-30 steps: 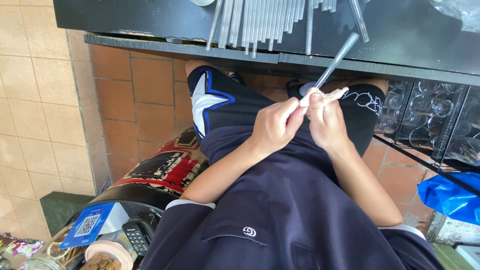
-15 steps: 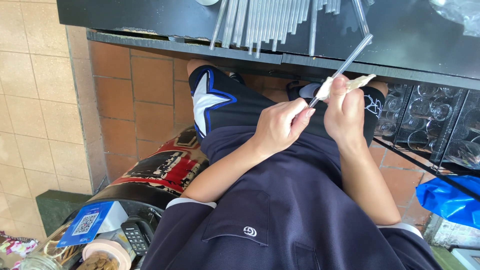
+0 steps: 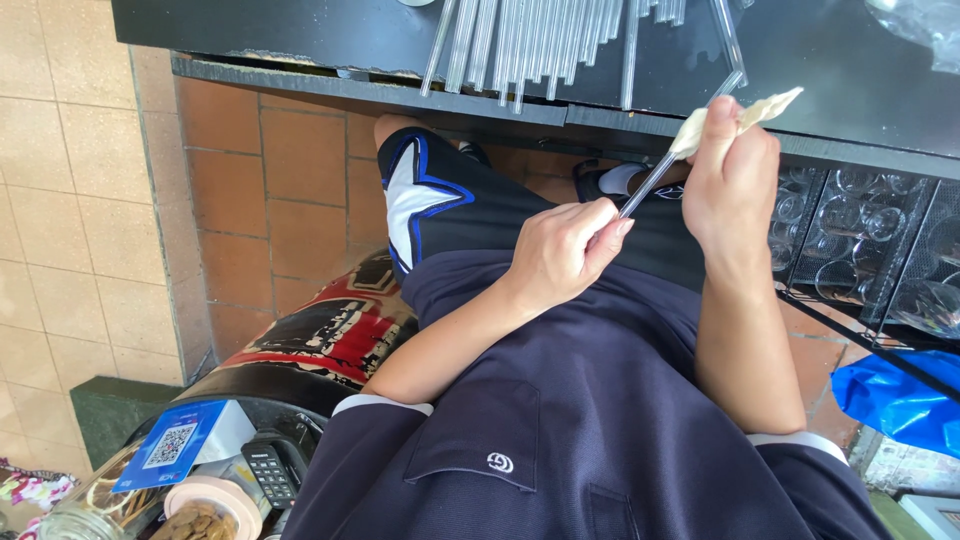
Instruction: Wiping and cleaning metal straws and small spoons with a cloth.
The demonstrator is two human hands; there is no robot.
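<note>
Left hand (image 3: 560, 250) pinching lower end of clear tube (image 3: 668, 165); right hand (image 3: 732, 165) gripping pale cloth (image 3: 745, 112) wrapped round tube's upper part

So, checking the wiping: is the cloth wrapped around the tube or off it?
Around it: the right hand pinches the cloth about the tube.

Two hands: left hand (image 3: 560, 255), right hand (image 3: 730, 170). One clear tube (image 3: 660, 170) held between them. Roughly fifteen tubes (image 3: 530, 40) at 12 o'clock on the worktop (image 3: 300, 30).

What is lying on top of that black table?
On the black table lies a row of clear tubes, with clear plastic at the right corner. Their far ends are out of view.
</note>
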